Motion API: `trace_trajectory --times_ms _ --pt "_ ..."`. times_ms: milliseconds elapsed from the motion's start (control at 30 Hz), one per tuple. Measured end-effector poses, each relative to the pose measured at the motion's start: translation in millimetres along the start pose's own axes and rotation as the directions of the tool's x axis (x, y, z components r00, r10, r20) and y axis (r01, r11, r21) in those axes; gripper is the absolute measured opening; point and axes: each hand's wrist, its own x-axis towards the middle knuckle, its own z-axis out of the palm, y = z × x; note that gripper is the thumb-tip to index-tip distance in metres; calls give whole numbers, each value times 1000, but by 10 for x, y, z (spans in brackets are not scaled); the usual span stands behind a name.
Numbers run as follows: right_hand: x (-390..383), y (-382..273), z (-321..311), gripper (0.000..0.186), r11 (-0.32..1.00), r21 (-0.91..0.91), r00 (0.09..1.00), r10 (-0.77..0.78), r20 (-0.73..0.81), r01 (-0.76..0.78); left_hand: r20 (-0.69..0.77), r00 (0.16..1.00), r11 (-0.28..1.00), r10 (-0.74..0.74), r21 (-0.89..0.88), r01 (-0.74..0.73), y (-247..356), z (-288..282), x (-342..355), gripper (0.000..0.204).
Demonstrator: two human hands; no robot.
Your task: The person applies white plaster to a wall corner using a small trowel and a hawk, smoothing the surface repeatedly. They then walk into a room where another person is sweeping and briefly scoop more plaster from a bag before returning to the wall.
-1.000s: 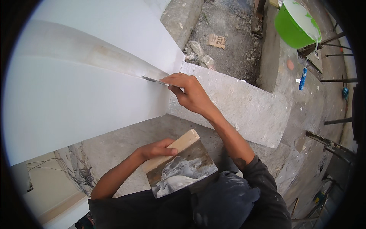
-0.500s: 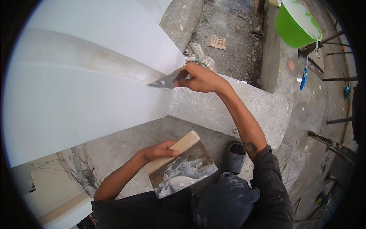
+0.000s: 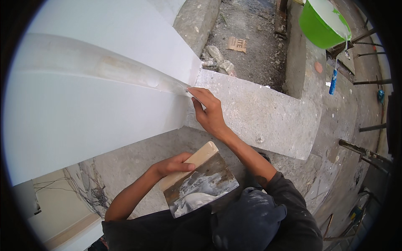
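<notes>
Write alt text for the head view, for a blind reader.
A person's right grip holds a thin blade, seen nearly edge-on, at a recessed joint between white boards. The left grip holds a wide wooden-handled scraper bearing white paste; a green tub sits at upper right.

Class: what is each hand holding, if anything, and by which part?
The left hand holds a paste-smeared plate by the wooden strip along its edge. The right hand pinches a thin blade, mostly hidden; its gripped part cannot be told.
</notes>
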Motion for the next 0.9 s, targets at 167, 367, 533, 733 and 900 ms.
trace_trajectory --times_ms 167,367,533,733,900 --pt "-38 -21 171 40 995 -80 997 -65 -43 61 -5 1000 1000 -9 27 9 -2 -2 -15 63" --pt "-73 -59 367 41 979 -176 989 -119 -93 101 -31 999 999 -45 17 45 14 15 -29 66" --pt "-103 -112 315 56 985 -169 999 -33 3 33 12 1000 998 -11 69 10 36 -9 2 60" --pt "3 -103 142 55 1000 -27 997 8 80 -5 45 999 997 17 75 -20 92 -8 61 58" --pt "125 -100 -34 51 998 34 971 51 235 -61 42 999 995 6 101 -11 150 24 128 57"
